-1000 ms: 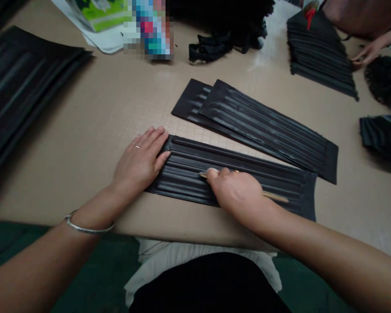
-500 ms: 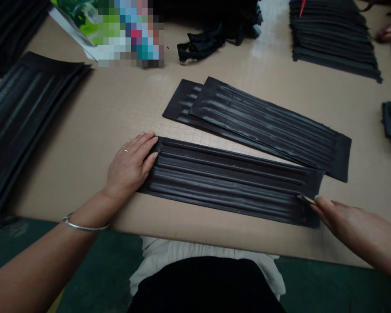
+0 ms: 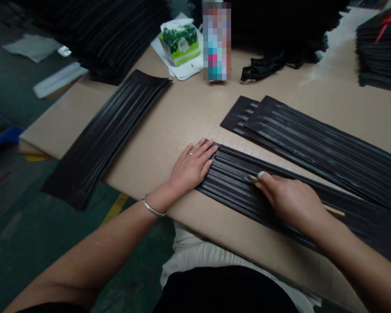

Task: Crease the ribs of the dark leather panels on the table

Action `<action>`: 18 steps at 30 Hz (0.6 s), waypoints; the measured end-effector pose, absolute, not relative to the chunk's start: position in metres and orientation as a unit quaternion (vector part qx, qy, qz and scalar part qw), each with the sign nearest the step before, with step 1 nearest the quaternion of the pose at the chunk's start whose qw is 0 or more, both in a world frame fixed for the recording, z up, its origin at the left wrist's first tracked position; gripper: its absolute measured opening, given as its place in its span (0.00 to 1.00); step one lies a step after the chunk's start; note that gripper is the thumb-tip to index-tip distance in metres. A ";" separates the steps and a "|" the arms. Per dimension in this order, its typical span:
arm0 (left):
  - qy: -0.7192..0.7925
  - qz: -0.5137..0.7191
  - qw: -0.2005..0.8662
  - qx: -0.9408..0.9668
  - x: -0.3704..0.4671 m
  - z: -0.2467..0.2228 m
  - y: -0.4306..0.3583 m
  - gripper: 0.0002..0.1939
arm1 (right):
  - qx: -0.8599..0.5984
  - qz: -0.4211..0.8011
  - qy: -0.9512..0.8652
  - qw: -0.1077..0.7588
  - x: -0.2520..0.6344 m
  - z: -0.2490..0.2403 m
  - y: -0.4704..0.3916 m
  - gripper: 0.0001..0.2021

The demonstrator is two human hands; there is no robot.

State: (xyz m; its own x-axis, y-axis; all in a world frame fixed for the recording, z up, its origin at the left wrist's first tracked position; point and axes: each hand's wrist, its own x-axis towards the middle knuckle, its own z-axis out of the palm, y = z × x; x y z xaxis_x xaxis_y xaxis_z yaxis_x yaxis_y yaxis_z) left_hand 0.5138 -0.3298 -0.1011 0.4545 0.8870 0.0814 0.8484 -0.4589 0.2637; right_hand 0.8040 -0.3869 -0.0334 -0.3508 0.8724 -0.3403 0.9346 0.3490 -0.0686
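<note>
A long black ribbed panel (image 3: 234,169) lies flat on the tan table (image 3: 169,152). My left hand (image 3: 192,167) rests open on its left end, fingers stretched out. Closed around a thin wooden-handled tool (image 3: 334,210), my right hand (image 3: 289,198) is over the middle of the panel; the tool's dark tip touches or hovers just above the ribs, which I cannot tell. Two more ribbed panels (image 3: 313,134) overlap each other just behind this one.
Stacked ribbed panels (image 3: 111,134) overhang the table edge on the left. At the back are a green and white tissue pack (image 3: 180,43), a blurred-out box (image 3: 217,48), black strips (image 3: 263,67) and large black stacks (image 3: 381,56).
My right hand with the tool has moved left along the panel, from its right end to its middle. The view has turned left; my left hand stays on the panel's left end.
</note>
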 end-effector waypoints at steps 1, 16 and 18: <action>0.513 0.109 0.092 0.846 0.514 -0.101 -0.329 0.25 | 0.543 -0.119 0.820 0.135 0.779 -0.033 -0.375 0.17; 0.520 0.125 0.107 0.838 0.515 -0.100 -0.329 0.25 | 0.407 -0.169 0.869 0.223 0.728 -0.007 -0.325 0.20; 0.523 0.122 0.108 0.836 0.516 -0.100 -0.329 0.25 | 0.411 -0.182 0.852 0.269 0.756 -0.003 -0.333 0.20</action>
State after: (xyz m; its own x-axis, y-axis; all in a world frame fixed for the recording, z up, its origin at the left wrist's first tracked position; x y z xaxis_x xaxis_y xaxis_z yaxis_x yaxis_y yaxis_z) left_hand 0.5159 -0.3288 -0.0996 0.4225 0.9018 0.0906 0.8491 -0.4288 0.3085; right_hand 0.7559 -0.3335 -0.0031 -0.5174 0.6015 -0.6087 0.7978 0.5963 -0.0890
